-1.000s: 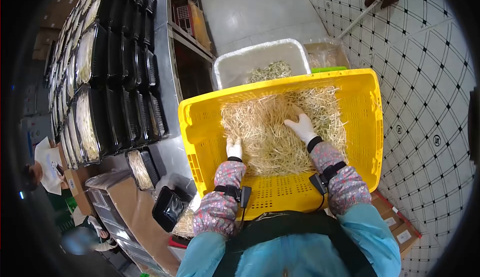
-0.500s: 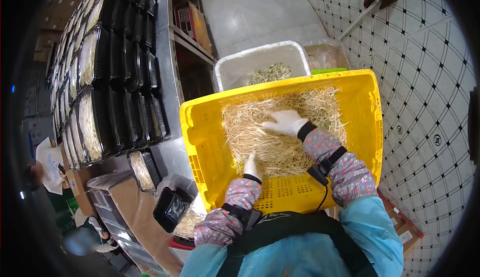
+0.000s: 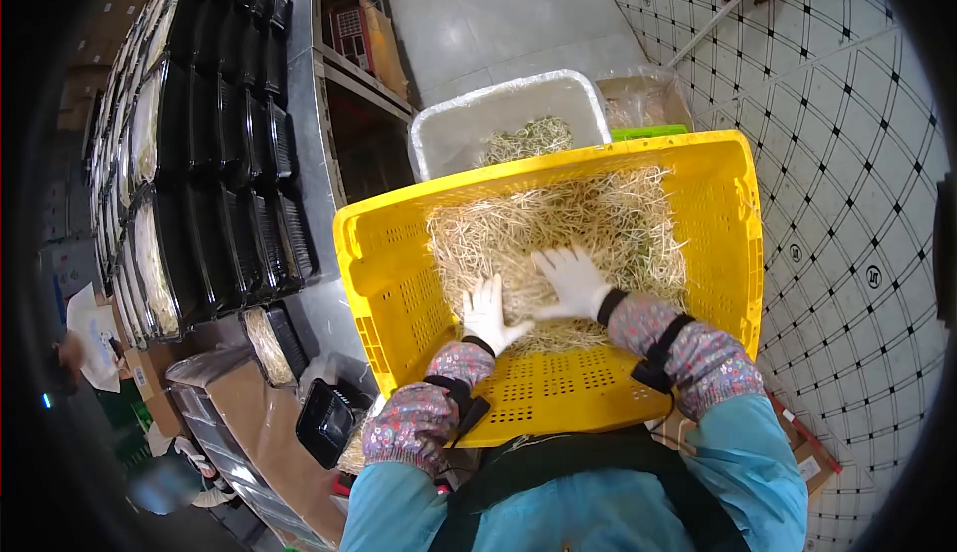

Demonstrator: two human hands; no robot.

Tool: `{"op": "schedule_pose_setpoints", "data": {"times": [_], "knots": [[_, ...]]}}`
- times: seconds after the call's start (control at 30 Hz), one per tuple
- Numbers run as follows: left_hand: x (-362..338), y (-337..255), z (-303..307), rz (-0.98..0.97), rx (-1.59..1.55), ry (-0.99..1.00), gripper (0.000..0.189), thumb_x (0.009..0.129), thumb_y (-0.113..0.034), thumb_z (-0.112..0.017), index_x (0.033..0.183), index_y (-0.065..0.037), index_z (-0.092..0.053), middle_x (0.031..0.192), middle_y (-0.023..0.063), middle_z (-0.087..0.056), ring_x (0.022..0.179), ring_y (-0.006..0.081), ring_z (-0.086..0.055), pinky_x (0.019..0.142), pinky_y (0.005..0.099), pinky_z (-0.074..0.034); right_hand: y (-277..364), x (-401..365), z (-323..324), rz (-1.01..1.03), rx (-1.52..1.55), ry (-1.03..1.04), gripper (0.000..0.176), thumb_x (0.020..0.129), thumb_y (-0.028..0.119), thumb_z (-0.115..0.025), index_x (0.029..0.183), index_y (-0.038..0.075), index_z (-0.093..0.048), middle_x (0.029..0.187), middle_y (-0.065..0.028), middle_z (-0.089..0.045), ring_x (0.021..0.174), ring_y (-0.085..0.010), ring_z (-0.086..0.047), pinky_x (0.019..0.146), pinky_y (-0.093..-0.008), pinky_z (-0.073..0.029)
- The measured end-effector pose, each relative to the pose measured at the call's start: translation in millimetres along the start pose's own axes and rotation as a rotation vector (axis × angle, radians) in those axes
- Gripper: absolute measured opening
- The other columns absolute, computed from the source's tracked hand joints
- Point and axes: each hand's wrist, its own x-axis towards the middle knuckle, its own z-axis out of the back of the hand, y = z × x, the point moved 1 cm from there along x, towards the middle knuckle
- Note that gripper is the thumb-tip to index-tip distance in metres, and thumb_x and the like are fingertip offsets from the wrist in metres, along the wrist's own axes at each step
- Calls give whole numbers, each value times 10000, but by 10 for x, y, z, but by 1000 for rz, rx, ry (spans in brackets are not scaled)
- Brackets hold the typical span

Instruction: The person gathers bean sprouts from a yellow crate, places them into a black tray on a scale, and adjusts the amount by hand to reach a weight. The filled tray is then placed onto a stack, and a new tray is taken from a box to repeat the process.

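Observation:
A large yellow plastic crate (image 3: 399,253) with perforated walls stands in front of me, holding a wide layer of pale, thin bean sprouts (image 3: 558,208) with a few greenish bits. My left hand (image 3: 487,315), in a white glove, rests on the near left part of the sprouts, fingers spread. To its right, my right hand (image 3: 575,286), gloved alike, lies over the middle of the sprouts with its fingers apart. Both palms face down. Some fingertips may sink into the sprouts, but neither hand visibly grips any.
Stacked black trays (image 3: 204,243) of sprouts line the metal table (image 3: 324,318) at left. A black tray (image 3: 325,422) lies beside the crate. Beyond the crate stands a white tub (image 3: 439,143) with greenish sprouts. Cardboard boxes (image 3: 269,422) sit at lower left.
My left hand has moved slightly left and up and its fingers have spread. My right hand has shifted down, its fingers now pointing up and left. The view has shifted slightly.

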Motion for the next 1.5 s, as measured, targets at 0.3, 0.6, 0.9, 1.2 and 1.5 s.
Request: {"op": "schedule_pose_setpoints", "data": {"times": [0.3,0.6,0.9,1.2,1.5], "knots": [[203,-131,-132,209,140,223,1290,595,-381,-855,1525,-95,-8,1557,148,-176,1395,381,-264,1060,590,-303,-79,60,-501,-8,-263,-90,917,723,190,-695,1500,93,-218,1428,-246,-364,1239,-397,-432,1033,-561,-321],[234,-320,436,352,-146,267,531,730,-208,-724,1187,-49,-506,913,209,-676,864,366,-675,785,443,-527,-291,67,-42,25,-48,-163,587,707,94,-635,1285,110,-536,981,-78,-636,928,-275,-628,736,-383,-521],[-162,-305,771,-69,168,88,321,720,-100,-644,1014,-50,-525,897,152,-630,758,323,-650,624,450,-527,-800,-44,803,-206,-122,-383,179,754,320,-653,768,144,-678,714,-99,-667,697,-299,-667,608,-418,-520],[579,-460,920,-280,-112,-95,1107,569,-376,-854,1472,-87,-281,1445,158,-385,1272,342,-429,1038,515,-350,-308,287,250,-126,-312,-98,1109,565,408,-875,1477,151,-300,1484,-203,-313,1369,-378,-311,1104,-568,-251],[1155,-445,307,134,-38,263,1025,613,-279,-805,1448,-57,-255,1370,271,-427,1138,403,-551,912,456,-491,-625,178,-63,-202,-354,-161,666,745,135,-662,1361,29,-432,962,-106,-641,906,-291,-633,768,-441,-488]]}}
